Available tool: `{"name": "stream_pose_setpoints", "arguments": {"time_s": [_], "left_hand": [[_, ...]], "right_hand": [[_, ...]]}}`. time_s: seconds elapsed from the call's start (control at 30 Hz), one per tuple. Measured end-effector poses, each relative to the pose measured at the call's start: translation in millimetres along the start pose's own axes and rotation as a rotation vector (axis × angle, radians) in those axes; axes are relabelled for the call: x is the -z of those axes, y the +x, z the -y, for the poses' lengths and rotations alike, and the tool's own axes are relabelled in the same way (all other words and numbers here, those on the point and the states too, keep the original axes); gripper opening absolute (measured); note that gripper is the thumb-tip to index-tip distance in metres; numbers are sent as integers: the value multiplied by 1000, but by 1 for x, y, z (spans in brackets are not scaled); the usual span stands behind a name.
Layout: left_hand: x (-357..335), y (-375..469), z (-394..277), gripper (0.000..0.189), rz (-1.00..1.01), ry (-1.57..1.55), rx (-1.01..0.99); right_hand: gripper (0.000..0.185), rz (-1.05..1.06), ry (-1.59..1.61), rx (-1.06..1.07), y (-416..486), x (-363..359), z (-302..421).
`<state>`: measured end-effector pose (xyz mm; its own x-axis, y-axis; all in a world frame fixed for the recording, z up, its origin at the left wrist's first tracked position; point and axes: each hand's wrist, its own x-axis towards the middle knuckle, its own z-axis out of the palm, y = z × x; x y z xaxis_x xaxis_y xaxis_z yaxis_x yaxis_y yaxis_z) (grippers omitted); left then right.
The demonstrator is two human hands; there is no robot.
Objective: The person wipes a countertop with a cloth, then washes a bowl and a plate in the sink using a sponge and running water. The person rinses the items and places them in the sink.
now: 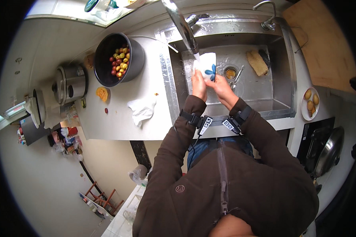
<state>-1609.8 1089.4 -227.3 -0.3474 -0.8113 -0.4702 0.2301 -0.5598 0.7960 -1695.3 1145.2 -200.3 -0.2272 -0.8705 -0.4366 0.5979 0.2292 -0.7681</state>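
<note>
Both hands hold a white dish with a blue floral pattern [209, 63], probably ceramic, over the left part of the stainless steel sink [255, 94]. My left hand [199, 84] grips its near left edge. At its near right edge, my right hand [223, 89] has hold of it. Water runs onto the dish from the chrome faucet [182, 26] just above. Right of the hands is the drain [230, 73] with orange scraps in its strainer. A metal spoon [240, 72] lies beside the drain. Farther right rests a loofah sponge [256, 62] against a dark scrubber [264, 57].
Left on the counter [112, 129] stand a black pot of small fruit [138, 59] and a rice cooker [71, 84], with a cut pumpkin piece [102, 94] and white cloth [142, 110]. At right are a plate of potatoes [305, 103], a wooden board [320, 44] and a lidded pan [329, 152].
</note>
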Motion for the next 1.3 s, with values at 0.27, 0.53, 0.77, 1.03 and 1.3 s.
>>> {"name": "stream_pose_setpoints", "arguments": {"time_s": [0.27, 0.53, 0.77, 1.03, 1.3], "left_hand": [[-7, 17, -9, 30, 99, -14, 109], [3, -8, -40, 36, 164, -193, 22], [19, -20, -51, 41, 4, 21, -88], [14, -33, -43, 46, 51, 460, -308], [4, 5, -37, 39, 136, 244, 249]], "right_hand": [[15, -79, -252, -124, -37, 15, 22], [22, -6, -204, -13, -35, -1, 6], [33, -79, 302, -154, -23, -7, 32], [38, -68, 607, -164, -30, -11, 21], [31, -134, 196, -164, -57, -15, 30]]}}
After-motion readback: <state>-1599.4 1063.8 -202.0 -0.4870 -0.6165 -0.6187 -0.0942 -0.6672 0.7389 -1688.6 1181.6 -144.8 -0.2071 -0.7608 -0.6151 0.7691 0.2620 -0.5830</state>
